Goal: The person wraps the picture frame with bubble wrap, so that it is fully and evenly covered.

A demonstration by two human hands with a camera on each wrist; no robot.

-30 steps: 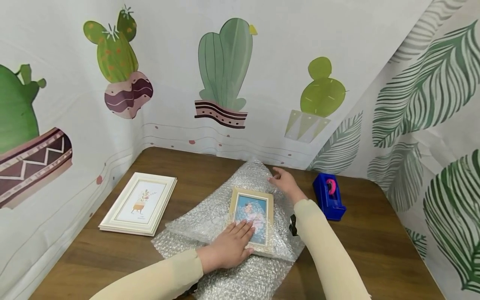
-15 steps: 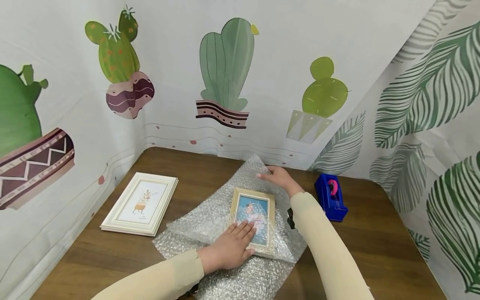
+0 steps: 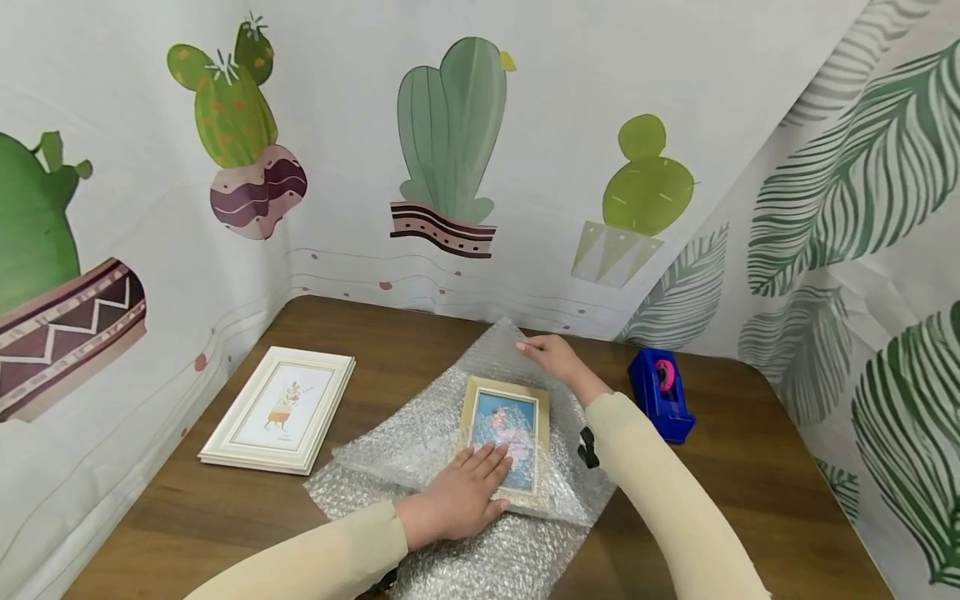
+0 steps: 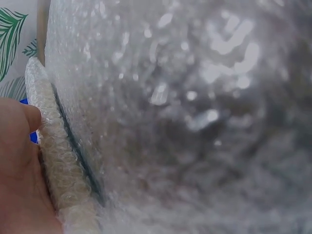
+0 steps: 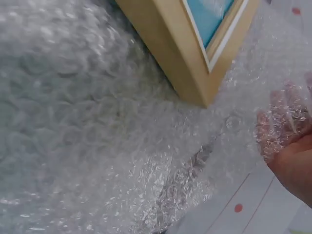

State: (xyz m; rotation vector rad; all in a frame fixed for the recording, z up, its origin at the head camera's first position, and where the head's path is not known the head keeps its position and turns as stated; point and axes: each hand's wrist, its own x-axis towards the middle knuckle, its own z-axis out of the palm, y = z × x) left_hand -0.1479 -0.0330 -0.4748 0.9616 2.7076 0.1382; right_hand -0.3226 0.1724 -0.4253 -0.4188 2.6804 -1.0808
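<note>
A gold-edged picture frame (image 3: pixel 505 400) with a blue picture lies on a sheet of bubble wrap (image 3: pixel 405 433), whose near flap covers its lower part. My left hand (image 3: pixel 461 496) presses flat on this covered part, fingers spread. The left wrist view shows that hand (image 4: pixel 19 170) against the wrapped edge, close to the bubble wrap (image 4: pixel 122 97). At the far right edge of the sheet, my right hand (image 3: pixel 558 358) pinches the wrap. In the right wrist view, fingers of this hand (image 5: pixel 297 161) show through the clear film, beyond the bare corner of the frame (image 5: pixel 180 53).
White picture frames (image 3: pixel 279 412), apparently stacked, lie at the left of the wooden table (image 3: pixel 720 492). A blue tape dispenser (image 3: pixel 660 396) with a pink roll stands at the right, near my right forearm. A cactus-printed cloth (image 3: pixel 540 167) hangs behind the table.
My right hand has moved slightly left onto the far edge of the bubble wrap and now pinches it. My left hand stays in place on the frame.
</note>
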